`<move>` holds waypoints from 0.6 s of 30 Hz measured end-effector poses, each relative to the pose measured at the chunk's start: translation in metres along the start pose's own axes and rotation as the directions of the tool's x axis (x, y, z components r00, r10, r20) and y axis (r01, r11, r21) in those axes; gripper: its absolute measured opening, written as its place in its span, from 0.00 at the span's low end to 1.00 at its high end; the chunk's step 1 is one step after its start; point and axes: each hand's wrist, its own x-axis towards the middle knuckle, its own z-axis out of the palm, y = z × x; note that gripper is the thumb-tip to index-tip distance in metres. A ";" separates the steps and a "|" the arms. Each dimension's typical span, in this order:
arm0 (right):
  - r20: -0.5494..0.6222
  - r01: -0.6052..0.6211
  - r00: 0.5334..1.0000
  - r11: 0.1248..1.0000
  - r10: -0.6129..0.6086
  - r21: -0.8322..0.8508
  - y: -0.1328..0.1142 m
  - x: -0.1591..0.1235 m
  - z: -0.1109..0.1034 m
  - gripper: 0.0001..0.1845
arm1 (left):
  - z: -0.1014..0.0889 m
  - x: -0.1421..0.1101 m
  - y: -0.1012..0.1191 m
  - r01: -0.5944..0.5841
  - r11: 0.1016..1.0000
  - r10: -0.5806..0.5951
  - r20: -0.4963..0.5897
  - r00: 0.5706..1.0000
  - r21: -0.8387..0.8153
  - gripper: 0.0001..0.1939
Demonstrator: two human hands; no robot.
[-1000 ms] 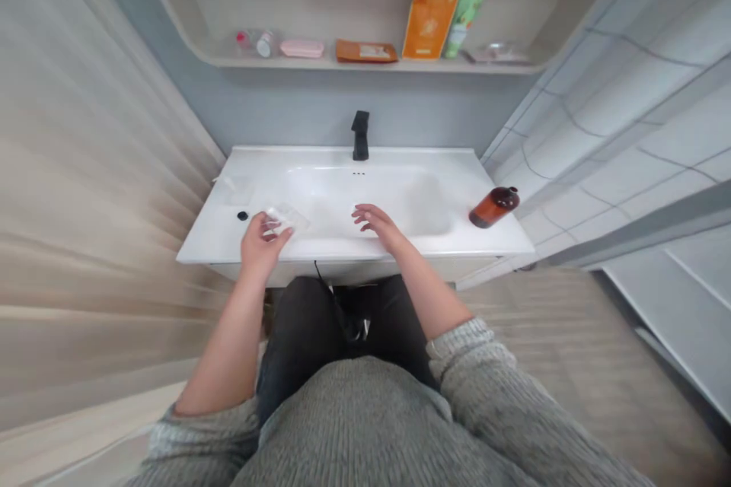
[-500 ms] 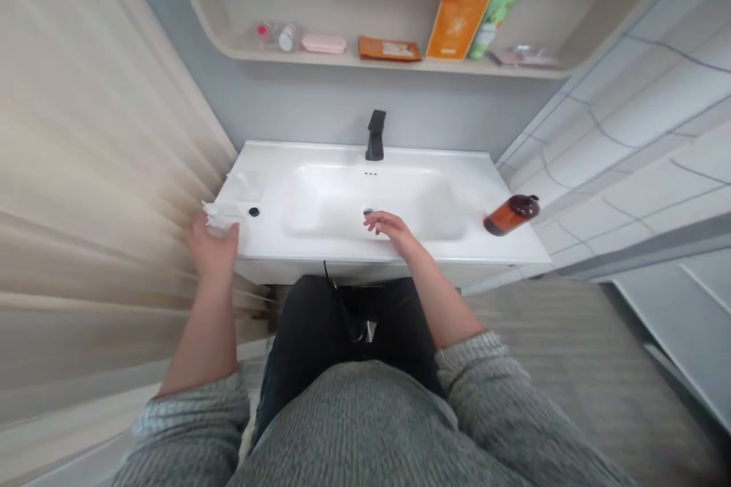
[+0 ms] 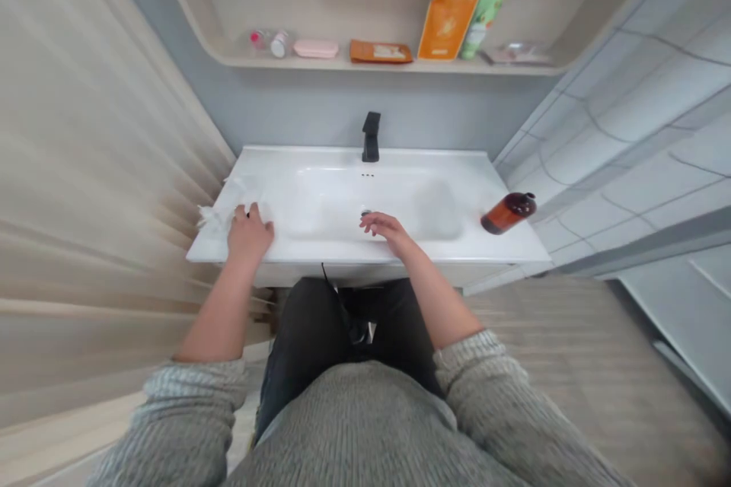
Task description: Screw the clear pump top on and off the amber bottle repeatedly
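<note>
Black, a small round piece (image 3: pixel 248 214) is lying at the white counter's (image 3: pixel 291 249) left end, by the left hand's (image 3: pixel 249 236) fingers; whether they are gripping it, I cannot tell. Above the basin (image 3: pixel 325 202), the right hand (image 3: pixel 385 228) is hovering, fingers loosely parted.

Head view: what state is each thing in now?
Left hand: fingers bent, at the countertop
Right hand: empty, above the basin
Faucet: no flow visible
Brown bottle: upright, cap unclear
Orange pouch: upright, capped
Green tube: upright
Orange packet: lying flat
Pink case: lying flat
White wrap: crumpled
</note>
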 end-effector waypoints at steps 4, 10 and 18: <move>-0.005 -0.006 1.000 1.000 0.006 0.019 -0.001 0.000 0.001 0.20 | 0.012 0.012 0.000 0.025 0.999 -0.025 -0.006 1.000 0.049 0.27; -0.006 -0.020 1.000 1.000 0.020 0.013 -0.004 0.000 0.002 0.20 | 0.013 0.022 -0.003 0.007 1.000 -0.008 0.035 0.999 0.027 0.19; -0.003 -0.025 1.000 0.999 0.025 0.036 -0.005 0.001 0.003 0.20 | 0.028 -0.007 0.063 -0.145 0.934 0.175 0.066 0.982 -0.327 0.15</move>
